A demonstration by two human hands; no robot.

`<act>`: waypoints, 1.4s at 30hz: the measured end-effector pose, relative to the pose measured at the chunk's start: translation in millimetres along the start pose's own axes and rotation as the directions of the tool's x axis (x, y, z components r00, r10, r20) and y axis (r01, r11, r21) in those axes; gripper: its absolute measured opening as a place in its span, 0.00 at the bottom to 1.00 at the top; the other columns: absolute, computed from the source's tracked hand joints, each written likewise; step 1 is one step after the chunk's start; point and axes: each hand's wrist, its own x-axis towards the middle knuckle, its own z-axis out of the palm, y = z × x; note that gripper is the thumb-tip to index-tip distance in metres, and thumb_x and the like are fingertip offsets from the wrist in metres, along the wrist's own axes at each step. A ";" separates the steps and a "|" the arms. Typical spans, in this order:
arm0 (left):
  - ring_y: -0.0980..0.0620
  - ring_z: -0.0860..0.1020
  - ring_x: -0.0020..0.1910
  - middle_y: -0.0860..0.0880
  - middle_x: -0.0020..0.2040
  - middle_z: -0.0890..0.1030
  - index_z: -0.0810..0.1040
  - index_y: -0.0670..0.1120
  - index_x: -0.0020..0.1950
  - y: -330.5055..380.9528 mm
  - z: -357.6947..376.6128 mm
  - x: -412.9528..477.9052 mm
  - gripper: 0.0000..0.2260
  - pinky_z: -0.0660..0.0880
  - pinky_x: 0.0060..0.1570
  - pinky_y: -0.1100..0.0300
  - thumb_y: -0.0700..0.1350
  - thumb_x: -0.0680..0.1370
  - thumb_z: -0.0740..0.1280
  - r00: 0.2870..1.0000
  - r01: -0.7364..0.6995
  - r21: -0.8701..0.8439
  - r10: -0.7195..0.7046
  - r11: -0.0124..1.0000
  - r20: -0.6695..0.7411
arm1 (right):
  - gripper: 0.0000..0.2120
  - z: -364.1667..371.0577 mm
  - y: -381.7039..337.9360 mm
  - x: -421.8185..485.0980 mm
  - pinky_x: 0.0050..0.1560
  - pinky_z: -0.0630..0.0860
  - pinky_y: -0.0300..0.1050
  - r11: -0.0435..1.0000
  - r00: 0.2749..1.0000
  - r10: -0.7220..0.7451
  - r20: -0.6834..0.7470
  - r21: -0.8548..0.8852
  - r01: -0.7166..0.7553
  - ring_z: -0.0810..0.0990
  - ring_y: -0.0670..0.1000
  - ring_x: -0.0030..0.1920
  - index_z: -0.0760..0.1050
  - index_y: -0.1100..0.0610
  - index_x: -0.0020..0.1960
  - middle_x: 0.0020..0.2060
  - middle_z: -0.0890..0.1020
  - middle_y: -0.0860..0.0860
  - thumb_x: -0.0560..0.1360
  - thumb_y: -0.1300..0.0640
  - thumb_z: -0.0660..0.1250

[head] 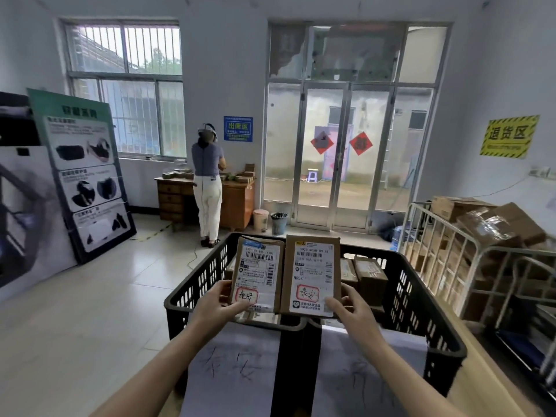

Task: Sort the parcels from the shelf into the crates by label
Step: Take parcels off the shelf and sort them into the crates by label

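Cardboard parcels [257, 275], one clamped in my left grip [215, 302] and one in my right grip [352, 305], hang over the black crate [433, 311], and held only by their lower edges, either might slip and land behind the wrong sign [234, 365].

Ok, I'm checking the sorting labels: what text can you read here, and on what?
"泰安": red-boxed handwriting on left parcel, held by left hand.
"泰安", "N058": right parcel, in right hand.
"泰安": left paper sheet on crate.
"出库区": blue wall sign.
"退货区": yellow wall sign.
Too blurred: the parcels' small print, right paper sheet, green poster.
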 end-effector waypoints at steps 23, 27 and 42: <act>0.50 0.74 0.58 0.49 0.60 0.75 0.60 0.48 0.73 -117.2 -63.7 186.5 0.36 0.73 0.59 0.53 0.44 0.69 0.75 0.958 0.056 0.041 -0.065 0.998 0.280 | 0.23 146.6 25.0 134.0 0.40 0.72 0.35 0.977 0.977 0.206 -0.044 0.067 -0.203 0.77 0.43 0.47 0.66 0.52 0.68 0.47 0.77 0.44 0.75 0.52 0.67; 0.52 0.75 0.55 0.49 0.57 0.77 0.61 0.45 0.72 -135.7 -54.4 194.0 0.35 0.75 0.53 0.58 0.41 0.70 0.74 0.915 0.131 0.079 -0.151 0.988 0.373 | 0.26 155.8 40.0 136.2 0.39 0.67 0.34 0.958 0.958 0.286 -0.012 0.007 -0.286 0.75 0.40 0.45 0.59 0.50 0.72 0.45 0.75 0.43 0.76 0.52 0.64; 0.52 0.78 0.50 0.49 0.47 0.80 0.74 0.48 0.46 -177.3 -13.9 195.9 0.18 0.75 0.43 0.68 0.25 0.69 0.67 0.636 0.415 0.235 -0.465 0.879 0.616 | 0.26 157.1 76.3 133.7 0.30 0.73 0.29 0.820 0.796 0.573 0.198 -0.147 -0.553 0.79 0.39 0.39 0.59 0.56 0.69 0.41 0.78 0.42 0.74 0.61 0.66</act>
